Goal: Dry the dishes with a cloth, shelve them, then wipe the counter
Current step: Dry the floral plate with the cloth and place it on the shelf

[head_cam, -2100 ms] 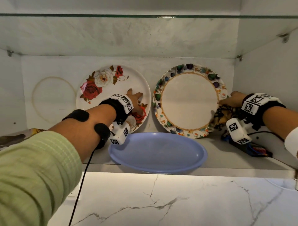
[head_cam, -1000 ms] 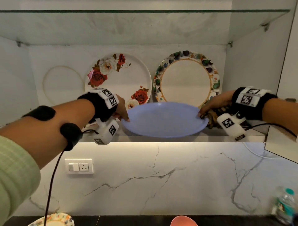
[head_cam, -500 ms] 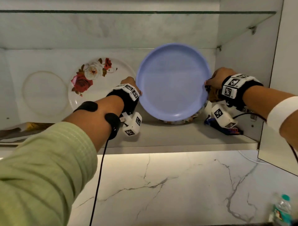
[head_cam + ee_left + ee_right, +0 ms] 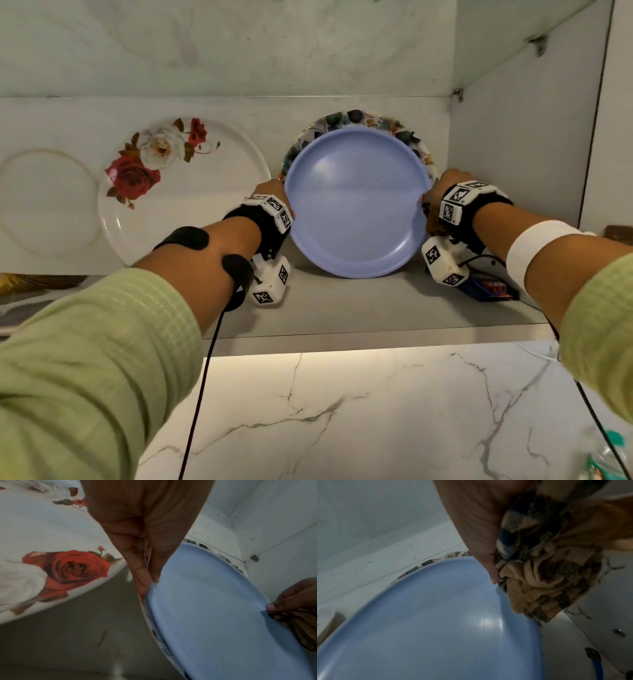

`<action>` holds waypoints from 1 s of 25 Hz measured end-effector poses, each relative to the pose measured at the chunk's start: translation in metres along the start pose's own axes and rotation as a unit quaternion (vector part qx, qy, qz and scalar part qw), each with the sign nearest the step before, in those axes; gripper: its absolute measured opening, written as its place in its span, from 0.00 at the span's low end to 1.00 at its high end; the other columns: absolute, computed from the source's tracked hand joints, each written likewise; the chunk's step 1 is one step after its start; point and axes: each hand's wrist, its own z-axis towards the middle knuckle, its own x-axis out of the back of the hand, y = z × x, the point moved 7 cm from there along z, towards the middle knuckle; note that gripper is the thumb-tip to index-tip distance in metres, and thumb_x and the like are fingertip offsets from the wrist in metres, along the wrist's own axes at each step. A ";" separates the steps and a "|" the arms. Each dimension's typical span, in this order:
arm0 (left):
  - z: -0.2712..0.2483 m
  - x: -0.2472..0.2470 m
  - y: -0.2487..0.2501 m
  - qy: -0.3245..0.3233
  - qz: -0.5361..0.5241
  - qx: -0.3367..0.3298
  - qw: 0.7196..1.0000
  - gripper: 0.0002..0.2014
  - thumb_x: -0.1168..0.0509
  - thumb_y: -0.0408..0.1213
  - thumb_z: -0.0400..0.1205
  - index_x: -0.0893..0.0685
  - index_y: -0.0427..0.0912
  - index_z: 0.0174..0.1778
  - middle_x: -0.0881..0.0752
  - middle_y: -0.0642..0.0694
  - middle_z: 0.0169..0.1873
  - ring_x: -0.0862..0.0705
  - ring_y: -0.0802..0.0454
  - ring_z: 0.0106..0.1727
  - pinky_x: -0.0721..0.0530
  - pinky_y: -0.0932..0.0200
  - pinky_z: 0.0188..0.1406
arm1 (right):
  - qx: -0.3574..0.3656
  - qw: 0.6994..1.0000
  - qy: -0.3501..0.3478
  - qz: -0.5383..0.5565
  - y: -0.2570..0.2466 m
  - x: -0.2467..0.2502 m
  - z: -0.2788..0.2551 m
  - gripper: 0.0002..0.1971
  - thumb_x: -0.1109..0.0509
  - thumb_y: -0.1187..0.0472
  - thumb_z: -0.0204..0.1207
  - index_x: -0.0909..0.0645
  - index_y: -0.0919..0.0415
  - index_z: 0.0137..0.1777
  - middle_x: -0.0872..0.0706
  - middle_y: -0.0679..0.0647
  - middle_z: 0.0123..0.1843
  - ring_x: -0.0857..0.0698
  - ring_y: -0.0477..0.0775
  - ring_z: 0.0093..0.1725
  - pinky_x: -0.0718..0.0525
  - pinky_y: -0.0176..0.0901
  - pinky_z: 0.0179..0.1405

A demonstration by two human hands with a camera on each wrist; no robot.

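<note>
Since half a second ago we have lowered the blue plate [image 4: 356, 202] so it stands on edge on the shelf [image 4: 342, 308], leaning against the leaf-rimmed plate [image 4: 356, 118]. Our left hand [image 4: 272, 192] pinches its left rim; our right hand [image 4: 436, 192] grips the right rim with the checked cloth [image 4: 547, 574] bunched inside.

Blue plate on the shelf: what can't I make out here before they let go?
- Leaf-border plate: head view, mostly hidden behind the blue plate.
- Right hand grip: its fingers are hidden behind the plate rim and cloth.
- Bottle: cut off by the head view's bottom-right corner, blurred.
</note>
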 end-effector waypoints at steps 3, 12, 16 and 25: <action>0.007 -0.005 0.002 0.031 -0.030 -0.007 0.999 0.14 0.39 0.35 0.82 0.29 0.33 0.61 0.19 0.33 0.54 0.18 0.33 0.53 0.24 0.46 0.44 | -0.002 0.999 0.000 0.033 0.001 -0.003 0.006 0.16 0.24 0.56 0.67 0.21 0.67 0.46 0.16 0.61 0.41 0.16 0.63 0.38 0.21 0.46 0.36; -0.005 -0.008 0.023 0.025 -0.019 0.005 1.000 0.29 0.42 0.31 0.82 0.45 0.37 0.78 0.34 0.30 0.68 0.22 0.29 0.62 0.26 0.40 0.60 | 0.004 0.997 -0.006 0.083 0.008 -0.007 0.007 0.19 0.27 0.47 0.73 0.20 0.64 0.52 0.18 0.61 0.45 0.20 0.62 0.40 0.25 0.46 0.38; -0.014 -0.005 0.021 -0.008 0.023 0.007 1.000 0.31 0.40 0.31 0.81 0.46 0.36 0.78 0.35 0.30 0.69 0.23 0.30 0.64 0.27 0.41 0.63 | 0.002 0.995 -0.005 0.096 0.005 -0.001 0.001 0.23 0.27 0.46 0.72 0.20 0.66 0.54 0.18 0.61 0.46 0.19 0.62 0.42 0.24 0.47 0.41; -0.096 0.066 -0.010 0.047 -0.136 -0.065 0.988 0.36 0.24 0.40 0.71 0.35 0.42 0.72 0.27 0.35 0.64 0.19 0.36 0.56 0.19 0.46 0.55 | 0.083 0.928 -0.029 0.361 -0.035 0.030 -0.100 0.19 0.24 0.49 0.71 0.14 0.68 0.48 0.14 0.60 0.41 0.16 0.54 0.41 0.15 0.47 0.48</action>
